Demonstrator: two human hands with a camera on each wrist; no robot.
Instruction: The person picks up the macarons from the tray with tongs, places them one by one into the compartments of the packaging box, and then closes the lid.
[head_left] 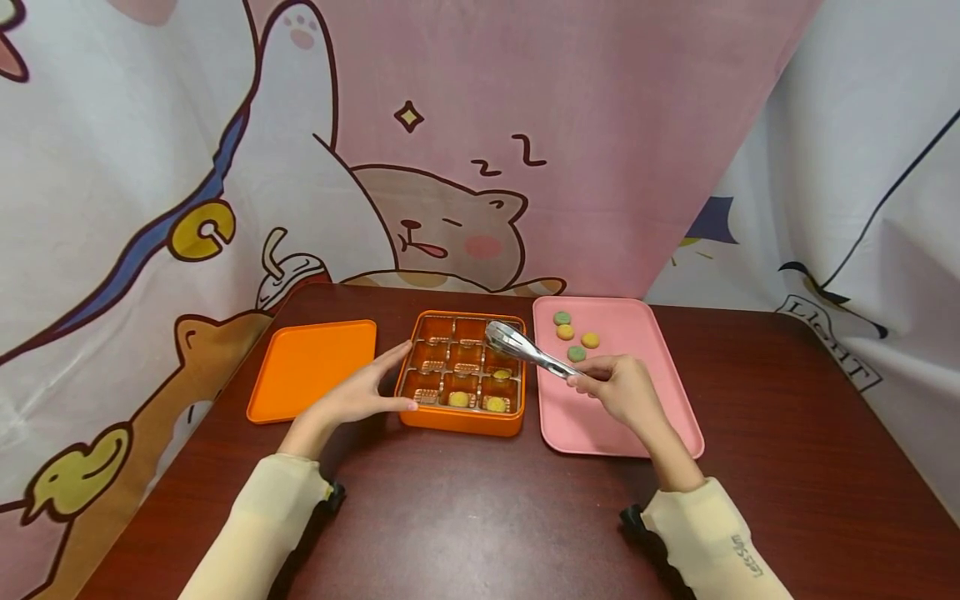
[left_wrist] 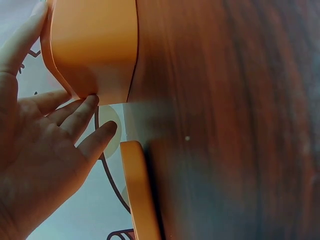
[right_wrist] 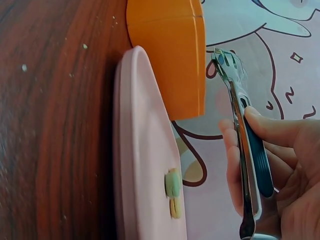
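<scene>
An orange box (head_left: 459, 422) with a clear divided insert sits mid-table. Yellow macarons (head_left: 496, 404) lie in its front middle, front right and middle right compartments. My left hand (head_left: 363, 392) touches the box's left side, fingers extended and thumb at the front edge; the left wrist view shows this hand (left_wrist: 55, 135) with fingertips against the box wall (left_wrist: 95, 45). My right hand (head_left: 621, 388) grips metal tongs (head_left: 517, 343), their head above the box's right back part. In the right wrist view the tongs (right_wrist: 240, 110) run between thumb and fingers; no macaron is visible in them.
A pink tray (head_left: 600, 425) stands right of the box, with green macarons (head_left: 577, 353) and yellow macarons (head_left: 590, 340) towards its back. The flat orange lid (head_left: 315, 367) lies left of the box. A printed curtain (head_left: 600, 150) hangs behind the dark wooden table (head_left: 480, 517).
</scene>
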